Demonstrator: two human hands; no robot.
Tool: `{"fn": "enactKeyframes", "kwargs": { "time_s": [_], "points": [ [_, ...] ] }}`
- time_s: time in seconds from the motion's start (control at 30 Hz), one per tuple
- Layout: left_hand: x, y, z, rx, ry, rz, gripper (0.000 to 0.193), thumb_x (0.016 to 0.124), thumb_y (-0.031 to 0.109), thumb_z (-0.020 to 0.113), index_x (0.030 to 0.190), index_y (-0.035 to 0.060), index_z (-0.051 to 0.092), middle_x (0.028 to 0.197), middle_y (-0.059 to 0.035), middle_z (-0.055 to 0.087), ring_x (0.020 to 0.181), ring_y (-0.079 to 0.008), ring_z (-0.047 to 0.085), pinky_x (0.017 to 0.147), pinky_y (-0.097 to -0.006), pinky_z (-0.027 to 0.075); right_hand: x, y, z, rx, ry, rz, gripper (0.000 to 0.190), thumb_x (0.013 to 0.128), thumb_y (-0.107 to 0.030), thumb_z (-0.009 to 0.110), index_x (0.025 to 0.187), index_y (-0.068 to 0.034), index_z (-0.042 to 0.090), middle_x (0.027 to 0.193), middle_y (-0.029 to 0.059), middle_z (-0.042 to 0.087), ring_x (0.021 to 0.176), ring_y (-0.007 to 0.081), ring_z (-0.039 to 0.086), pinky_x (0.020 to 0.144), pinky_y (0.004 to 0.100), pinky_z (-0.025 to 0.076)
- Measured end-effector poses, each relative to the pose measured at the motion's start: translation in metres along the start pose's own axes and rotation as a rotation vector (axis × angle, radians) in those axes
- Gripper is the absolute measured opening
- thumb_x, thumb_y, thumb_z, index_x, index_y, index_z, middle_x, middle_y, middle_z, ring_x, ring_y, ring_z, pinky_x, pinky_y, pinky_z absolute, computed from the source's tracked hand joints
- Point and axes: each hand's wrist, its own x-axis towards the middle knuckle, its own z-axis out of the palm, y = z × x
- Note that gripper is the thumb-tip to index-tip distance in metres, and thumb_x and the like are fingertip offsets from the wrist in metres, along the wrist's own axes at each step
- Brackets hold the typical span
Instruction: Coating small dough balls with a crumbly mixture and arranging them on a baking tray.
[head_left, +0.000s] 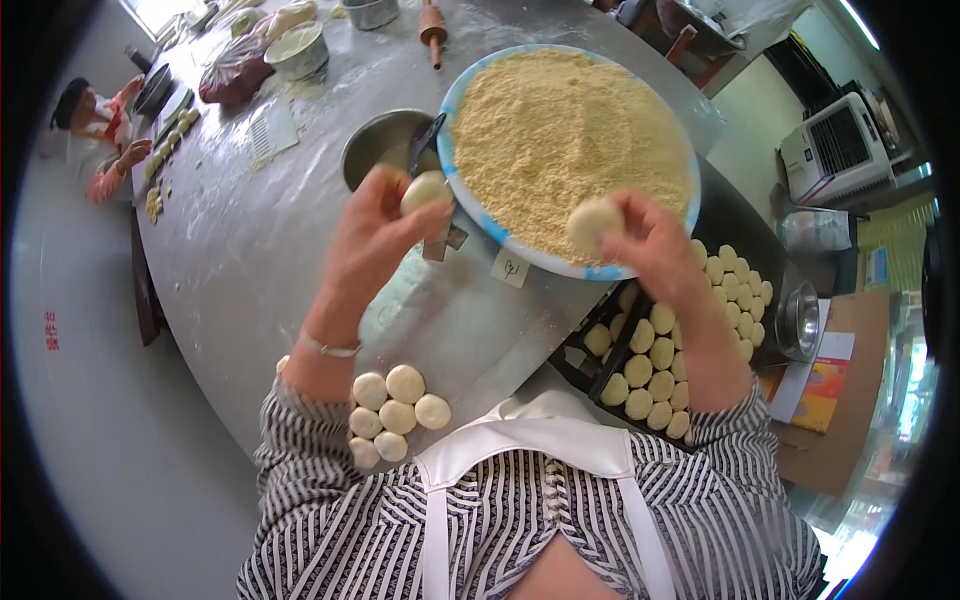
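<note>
My left hand (397, 214) grips a round pale dough cake (426, 192) beside a steel bowl (375, 135) that has a dark-handled utensil (426, 142) in it. In my right hand (651, 244) is another dough cake (595, 223), held over the near right part of a wide blue-and-white basin (480, 214). The basin is heaped with coarse yellowish crumbs (562, 135). Several smooth dough cakes (397, 416) lie grouped on the metal table by my left forearm. Under my right forearm, a black tray (600, 394) holds rows of dough cakes (660, 352).
Across the metal table (247, 247) a co-worker (97, 139) handles small dough pieces (169, 146). A rolling pin (433, 34), a metal pot (296, 51), a filled plastic bag (234, 75) and a scraper (274, 133) lie at the far side. A metal bowl (799, 322) stands right of the tray.
</note>
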Motion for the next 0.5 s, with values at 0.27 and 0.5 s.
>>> {"fn": "enactKeyframes", "kwargs": {
  "time_s": [0.27, 0.5],
  "points": [
    [0.09, -0.003, 0.08, 0.785, -0.134, 0.559, 0.026, 0.085, 0.013, 0.078, 0.105, 0.0044, 0.064, 0.105, -0.0124, 0.065, 0.094, -0.0295, 0.066, 0.083, -0.0405, 0.054, 0.067, 0.015, -0.014, -1.223, 0.413, -0.543, 0.041, 0.083, -0.01, 0.078, 0.121, -0.007, 0.062, 0.126, 0.012, 0.065, 0.115, 0.0302, 0.063, 0.095, 0.0394, 0.056],
    [0.1, 0.004, 0.09, 0.875, -0.305, 0.539, 0.025, 0.081, 0.016, 0.077, 0.101, 0.0064, 0.064, 0.105, -0.0123, 0.06, 0.103, -0.0334, 0.063, 0.088, -0.0455, 0.053, 0.075, 0.013, -0.01, -1.26, 0.387, -0.525, 0.038, 0.08, -0.013, 0.081, 0.112, -0.008, 0.062, 0.112, 0.009, 0.063, 0.106, 0.0283, 0.063, 0.09, 0.0408, 0.057]
  ]
}}
